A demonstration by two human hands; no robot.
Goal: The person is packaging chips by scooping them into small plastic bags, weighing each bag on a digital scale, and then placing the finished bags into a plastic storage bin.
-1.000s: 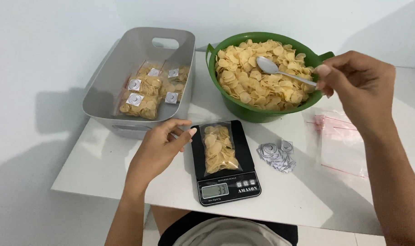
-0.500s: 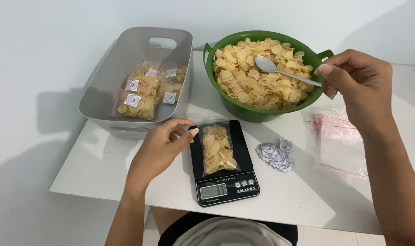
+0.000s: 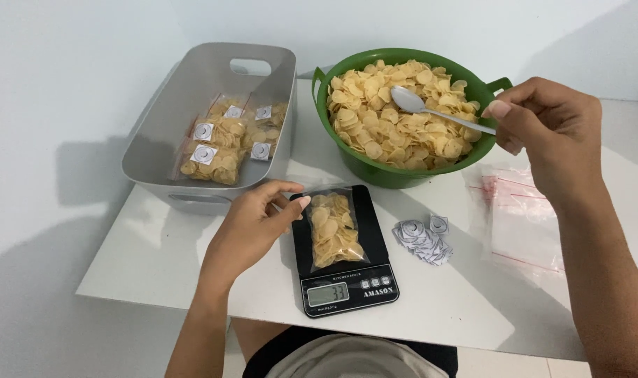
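My left hand [image 3: 252, 227] sits at centre frame, thumb and fingers pinching the upper left corner of the clear bag of chips [image 3: 335, 228], which lies flat on the black kitchen scale [image 3: 343, 280] just right of that hand. My right hand [image 3: 550, 133], at the upper right, grips the handle of a white spoon [image 3: 431, 108] whose bowl rests on the chips in the green basin [image 3: 375, 168]. The empty bags [image 3: 522, 224] at the right are see-through and hard to separate. The grey tub [image 3: 158, 133] at upper left holds filled packets.
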